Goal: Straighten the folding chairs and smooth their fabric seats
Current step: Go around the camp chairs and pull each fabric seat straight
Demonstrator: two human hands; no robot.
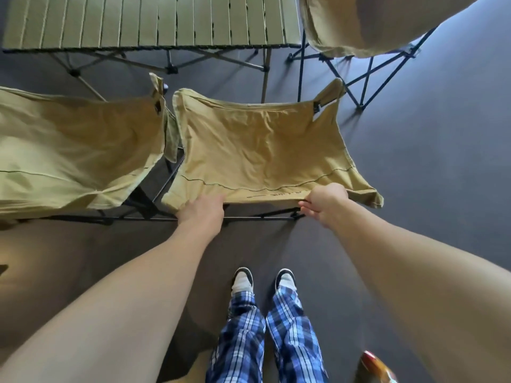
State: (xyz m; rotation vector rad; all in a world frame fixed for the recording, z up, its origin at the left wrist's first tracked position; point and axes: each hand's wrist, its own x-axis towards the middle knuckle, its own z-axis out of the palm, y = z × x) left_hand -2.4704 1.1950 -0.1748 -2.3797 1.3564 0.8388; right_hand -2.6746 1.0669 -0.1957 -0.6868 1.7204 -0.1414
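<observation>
You are mid-smoothing on the middle chair (262, 150): your left hand (203, 210) and right hand (326, 203) each grip its seat's near hem, creases lying beyond both grips, so next likely pull the fabric taut toward yourself.

Three tan folding chairs on dark floor. Middle chair (262, 150): fabric seat wrinkled, near edge sagging over black frame. Left chair (74, 153) just beside it, seat creased. Third chair (359, 26) far right, beyond both.
</observation>
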